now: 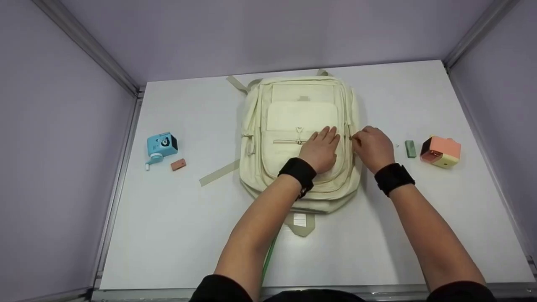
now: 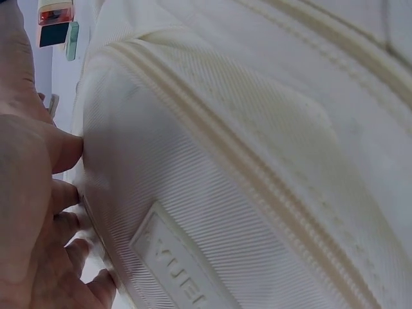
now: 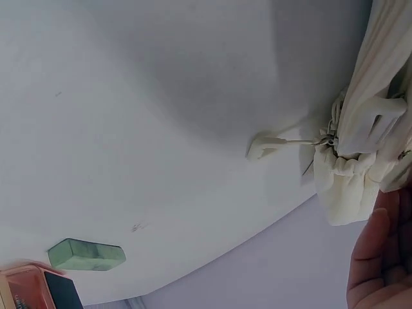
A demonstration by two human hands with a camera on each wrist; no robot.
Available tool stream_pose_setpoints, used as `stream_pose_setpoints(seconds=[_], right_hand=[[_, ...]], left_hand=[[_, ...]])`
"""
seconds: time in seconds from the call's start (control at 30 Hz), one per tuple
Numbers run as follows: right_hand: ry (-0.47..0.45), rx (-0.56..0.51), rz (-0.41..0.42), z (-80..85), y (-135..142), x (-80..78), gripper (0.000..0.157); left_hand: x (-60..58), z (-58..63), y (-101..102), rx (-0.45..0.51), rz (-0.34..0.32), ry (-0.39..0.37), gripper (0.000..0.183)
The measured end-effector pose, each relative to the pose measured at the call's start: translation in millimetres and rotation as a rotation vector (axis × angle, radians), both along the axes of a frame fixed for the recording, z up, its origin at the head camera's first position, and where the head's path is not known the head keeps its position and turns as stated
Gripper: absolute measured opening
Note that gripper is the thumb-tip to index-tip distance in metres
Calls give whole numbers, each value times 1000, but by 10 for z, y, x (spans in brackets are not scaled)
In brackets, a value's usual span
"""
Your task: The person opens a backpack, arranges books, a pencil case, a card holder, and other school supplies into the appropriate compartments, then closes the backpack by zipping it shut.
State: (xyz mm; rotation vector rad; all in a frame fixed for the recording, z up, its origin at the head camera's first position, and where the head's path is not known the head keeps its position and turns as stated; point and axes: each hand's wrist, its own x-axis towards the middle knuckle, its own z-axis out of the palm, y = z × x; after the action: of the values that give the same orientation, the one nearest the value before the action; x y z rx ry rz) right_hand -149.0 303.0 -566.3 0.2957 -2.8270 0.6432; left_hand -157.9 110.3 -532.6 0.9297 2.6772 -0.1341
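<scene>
A cream backpack (image 1: 302, 115) lies front side up in the middle of the white table. My left hand (image 1: 321, 153) rests on its front pocket with fingers extended. Beside the bag's right edge, my right hand (image 1: 373, 147) pinches a small dark part that looks like a zipper pull; the fingers mostly hide it. In the left wrist view, the left hand (image 2: 38, 219) touches the fabric near a raised label (image 2: 183, 264). The right wrist view has the right hand (image 3: 386, 264) by a white buckle (image 3: 372, 125) and gathered cloth.
On the left are a blue crank pencil sharpener (image 1: 161, 146) and a reddish-brown block (image 1: 178, 164). A green block (image 1: 410, 149) and a pink-and-yellow box-shaped item (image 1: 440, 152) stand at the right. One loose strap (image 1: 220, 173) extends left from the bag. Grey-lilac walls (image 1: 285, 37) border the table.
</scene>
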Motion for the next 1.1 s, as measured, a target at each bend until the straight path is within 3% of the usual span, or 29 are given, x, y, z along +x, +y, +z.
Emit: stream_pose_setpoints(seconds=[0.4, 0.73, 0.87, 1.1], right_hand=[[-7, 23, 17, -27, -35, 192, 12], [-68, 18, -28, -26, -31, 227, 14], [-33, 14, -16, -39, -9, 234, 12], [26, -6, -2, -87, 19, 271, 10]], left_hand=[[47, 22, -101, 10, -19, 31, 61], [388, 50, -377, 67, -165, 11, 76], [486, -5, -491, 79, -158, -4, 81], [517, -88, -517, 55, -138, 33, 71]])
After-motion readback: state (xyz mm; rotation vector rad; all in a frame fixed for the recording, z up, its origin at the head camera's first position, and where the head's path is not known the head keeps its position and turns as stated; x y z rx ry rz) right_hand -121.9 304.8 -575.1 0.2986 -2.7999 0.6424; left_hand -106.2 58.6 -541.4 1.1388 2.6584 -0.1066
